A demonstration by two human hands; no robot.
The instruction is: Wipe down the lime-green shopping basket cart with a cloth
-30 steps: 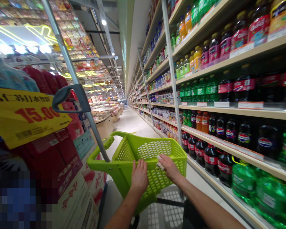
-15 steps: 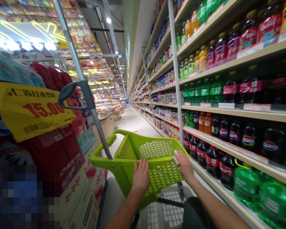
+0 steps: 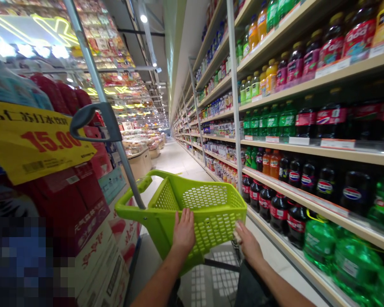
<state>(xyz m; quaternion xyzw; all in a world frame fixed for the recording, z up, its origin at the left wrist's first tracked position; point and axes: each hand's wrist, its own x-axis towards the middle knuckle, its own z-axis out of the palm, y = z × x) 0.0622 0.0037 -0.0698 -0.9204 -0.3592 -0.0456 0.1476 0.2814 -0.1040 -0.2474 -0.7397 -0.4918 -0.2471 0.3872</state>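
A lime-green plastic shopping basket with a perforated wall stands right in front of me on a grey wire platform. My left hand grips the basket's near rim, fingers hooked over the edge. My right hand is closed on a small white cloth and presses it against the outside of the basket's near right corner, below the rim. The basket's grey pull handle rises on a metal pole at the left.
Shelves of soda bottles run close along the right. Stacked red cartons with a yellow 15.00 price sign crowd the left. The pale aisle floor stretches ahead past low display bins.
My right hand slid with the cloth from the middle of the top rim to the right corner, then down its outer wall. The left hand stayed on the rim.
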